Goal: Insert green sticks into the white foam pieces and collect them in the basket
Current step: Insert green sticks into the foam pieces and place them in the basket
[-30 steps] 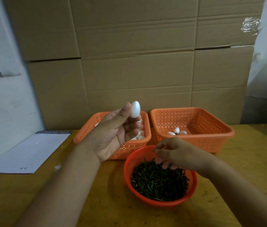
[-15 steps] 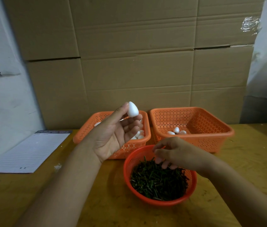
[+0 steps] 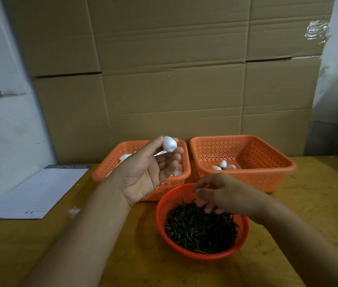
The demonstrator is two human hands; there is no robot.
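Orange baskets, two; left hand pinching one foam egg, right hand curled into sticks.

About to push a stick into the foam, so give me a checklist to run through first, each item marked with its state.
1. Foam piece held in left hand, pinched at the fingertips: ok.
2. Foam's flat end visible, facing down toward the palm: ok.
3. Right hand down at the green sticks in the round red basket: ok.
4. One stick pinched in right hand: cannot tell.
5. Right orange basket holds few pieces, room for more: ok.
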